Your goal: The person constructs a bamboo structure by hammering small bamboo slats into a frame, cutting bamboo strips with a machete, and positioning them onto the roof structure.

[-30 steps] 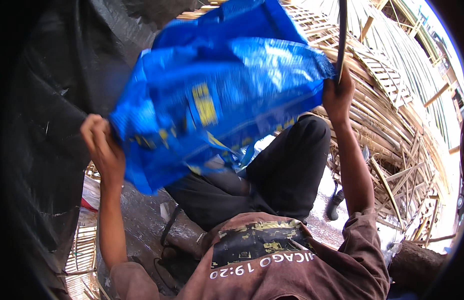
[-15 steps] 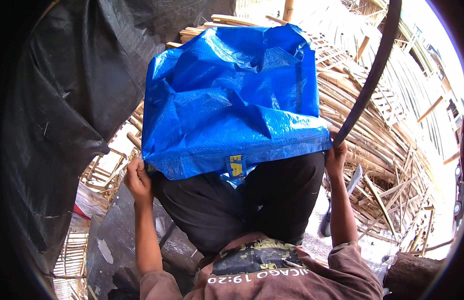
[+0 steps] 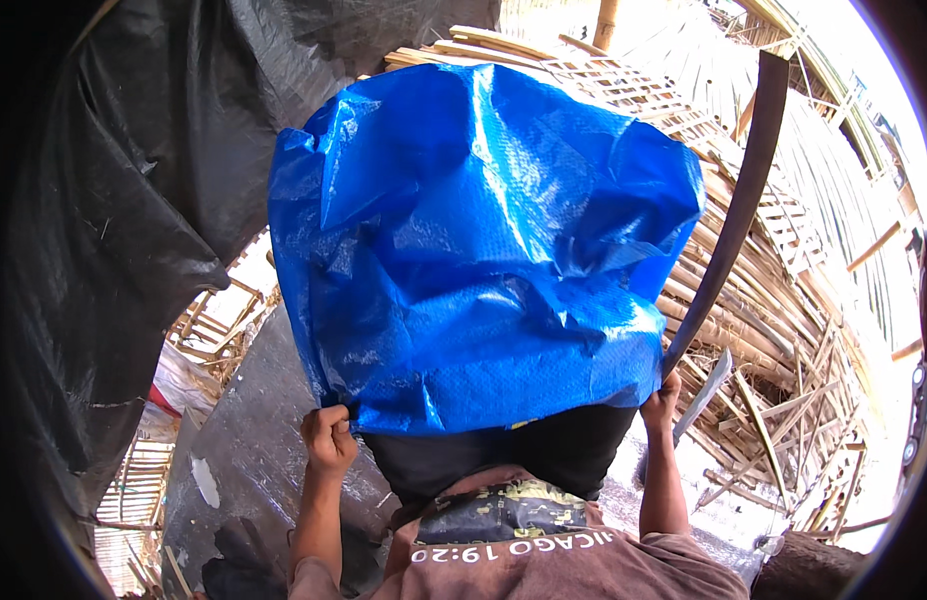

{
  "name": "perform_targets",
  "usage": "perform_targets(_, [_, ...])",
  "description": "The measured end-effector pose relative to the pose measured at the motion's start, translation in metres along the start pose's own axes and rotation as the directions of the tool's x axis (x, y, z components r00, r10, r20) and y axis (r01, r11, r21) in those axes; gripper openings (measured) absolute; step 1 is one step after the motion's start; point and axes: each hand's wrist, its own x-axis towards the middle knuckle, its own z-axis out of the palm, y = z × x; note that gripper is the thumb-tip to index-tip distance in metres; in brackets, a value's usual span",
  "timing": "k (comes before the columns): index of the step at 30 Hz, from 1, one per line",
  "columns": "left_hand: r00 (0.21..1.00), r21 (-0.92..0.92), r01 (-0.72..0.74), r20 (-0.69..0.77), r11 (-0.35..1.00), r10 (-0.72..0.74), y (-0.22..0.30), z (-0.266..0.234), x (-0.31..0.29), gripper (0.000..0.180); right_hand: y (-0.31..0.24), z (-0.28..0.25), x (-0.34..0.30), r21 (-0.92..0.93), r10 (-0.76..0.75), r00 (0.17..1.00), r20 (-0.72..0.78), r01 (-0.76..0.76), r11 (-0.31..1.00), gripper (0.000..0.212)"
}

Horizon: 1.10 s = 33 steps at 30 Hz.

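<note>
A big blue woven plastic bag [image 3: 484, 230], shiny and creased, spreads over my lap and bulges up and away from me. At its near left corner my left hand [image 3: 330, 440] is closed, fingers pinching the edge. My right hand [image 3: 662, 402] is closed at the near right corner, gripping the edge there. Out of the top of that hand rises a long, dark, flat, curved strip [image 3: 734, 220], which looks held together with the bag; its exact kind is unclear. The bag hides most of my legs in black trousers [image 3: 444, 465].
Split bamboo strips [image 3: 744, 330] lie piled beyond the bag and to the right. A curved metal blade [image 3: 706, 395] stands beside my right forearm. A dark plastic sheet [image 3: 134, 220] hangs at the left. A worn grey surface [image 3: 254, 430] lies beside my left arm.
Both hands have drawn the near edge of the bag toward my body. The bag has puffed out wider and higher, and its yellow-marked tab has nearly gone from sight. The dark strip has come along.
</note>
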Motion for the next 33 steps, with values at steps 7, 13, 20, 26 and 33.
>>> perform_targets(7, [0.890,-0.105,0.407,0.271,0.908,-0.367,0.044,-0.017,-0.079,0.014,0.042,-0.035,-0.087,-0.138,0.083,0.995,0.062,-0.073,0.988,0.008])
perform_targets(13, [0.866,-0.136,0.463,0.281,0.876,-0.414,0.048,-0.001,-0.125,0.011,0.069,-0.029,-0.150,-0.219,0.092,0.993,0.068,-0.075,0.973,0.012])
perform_targets(20, [0.789,-0.059,0.578,0.296,0.814,-0.538,0.053,0.010,-0.155,0.011,0.070,-0.015,-0.202,-0.114,0.249,0.969,-0.006,-0.248,0.962,0.019])
perform_targets(26, [0.879,-0.104,0.468,0.159,0.878,-0.450,0.023,-0.015,-0.137,0.019,0.056,-0.024,-0.192,-0.114,0.332,0.937,0.108,-0.320,0.941,0.015])
perform_targets(33, [0.974,-0.027,0.214,-0.072,0.977,-0.215,-0.024,-0.031,0.110,0.044,0.010,-0.074,-0.148,-0.084,0.379,0.899,-0.217,-0.404,0.911,0.019])
